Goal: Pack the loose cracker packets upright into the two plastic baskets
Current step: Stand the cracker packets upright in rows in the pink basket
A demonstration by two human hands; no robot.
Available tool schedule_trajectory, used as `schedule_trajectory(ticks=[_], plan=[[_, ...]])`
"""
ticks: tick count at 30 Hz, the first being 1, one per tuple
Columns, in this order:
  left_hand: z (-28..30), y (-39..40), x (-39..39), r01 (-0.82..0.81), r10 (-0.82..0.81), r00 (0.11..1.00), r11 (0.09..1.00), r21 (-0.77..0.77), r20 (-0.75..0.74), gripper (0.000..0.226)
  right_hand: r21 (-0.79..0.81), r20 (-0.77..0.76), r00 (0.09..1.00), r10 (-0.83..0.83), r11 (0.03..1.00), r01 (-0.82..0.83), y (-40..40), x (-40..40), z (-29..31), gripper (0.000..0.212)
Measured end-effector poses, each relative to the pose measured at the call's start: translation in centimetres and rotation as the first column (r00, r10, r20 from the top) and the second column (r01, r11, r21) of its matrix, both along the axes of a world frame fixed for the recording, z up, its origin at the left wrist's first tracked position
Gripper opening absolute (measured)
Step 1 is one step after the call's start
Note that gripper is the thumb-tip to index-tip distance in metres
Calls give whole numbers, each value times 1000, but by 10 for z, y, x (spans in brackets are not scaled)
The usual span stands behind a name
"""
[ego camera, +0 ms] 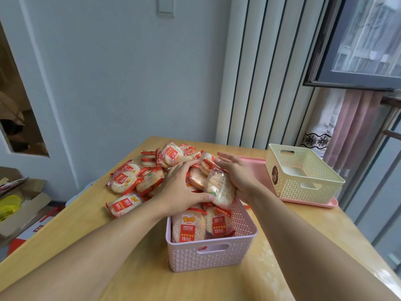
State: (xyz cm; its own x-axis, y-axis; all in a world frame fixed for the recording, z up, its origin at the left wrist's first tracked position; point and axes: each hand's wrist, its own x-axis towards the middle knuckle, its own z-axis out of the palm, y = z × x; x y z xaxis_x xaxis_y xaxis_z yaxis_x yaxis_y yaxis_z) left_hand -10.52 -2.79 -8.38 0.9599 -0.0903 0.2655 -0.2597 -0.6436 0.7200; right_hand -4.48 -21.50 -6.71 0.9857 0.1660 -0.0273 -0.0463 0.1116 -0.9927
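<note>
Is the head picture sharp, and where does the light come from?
Head view: soft daylight from the window at right; straight wall lines bow from the wide lens; the forearms at the bottom edge are blurred, while the packets in the pink basket read clearly.

Both forearms reach toward twelve o'clock, left hand (pixel 181 187) curled, right hand (pixel 237 172) with straight fingers, palms facing.
</note>
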Motion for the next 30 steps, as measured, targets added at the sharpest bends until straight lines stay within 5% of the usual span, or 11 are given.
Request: schedule_trajectory(ticks=[7, 11, 13, 18, 22, 24, 27, 30], plan=[[1, 5, -2, -11, 9, 1000, 992, 122, 15, 112, -2, 79, 990, -121, 993, 121, -5, 7, 3, 56], [-1, 5, 0, 1, -24, 997, 957, 291, 76, 91, 487, -20, 970, -242, 845, 221, -30, 15, 11, 72], [-3, 6, 2, 4, -57, 987, 943, 334, 149, 72, 565, 16, 964, -264, 798, 209, -40, 7, 25, 76], [-4, 5, 5, 85, -136, 956, 976, 199, 258, 48, 281, 146, 987, 66, 954, -105, -46, -45, 45, 72], [-4, 5, 3, 150, -128, 947, 987, -52, 293, 38, 16, 176, 949, 264, 963, -271, -39, -83, 46, 42], [-3, 1, 0, 141, -56, 959, 945, -296, 278, 36, -99, 211, 931, 298, 954, -283, -30, -96, 42, 38], [2, -3, -4, -21, 184, 963, 783, -622, 199, 40, -441, 282, 880, 382, 867, -235, -10, -104, 28, 32], [4, 5, 1, -111, 314, 940, 646, -755, 131, 44, -787, 302, 840, 451, 615, -46, 9, -103, 13, 30]])
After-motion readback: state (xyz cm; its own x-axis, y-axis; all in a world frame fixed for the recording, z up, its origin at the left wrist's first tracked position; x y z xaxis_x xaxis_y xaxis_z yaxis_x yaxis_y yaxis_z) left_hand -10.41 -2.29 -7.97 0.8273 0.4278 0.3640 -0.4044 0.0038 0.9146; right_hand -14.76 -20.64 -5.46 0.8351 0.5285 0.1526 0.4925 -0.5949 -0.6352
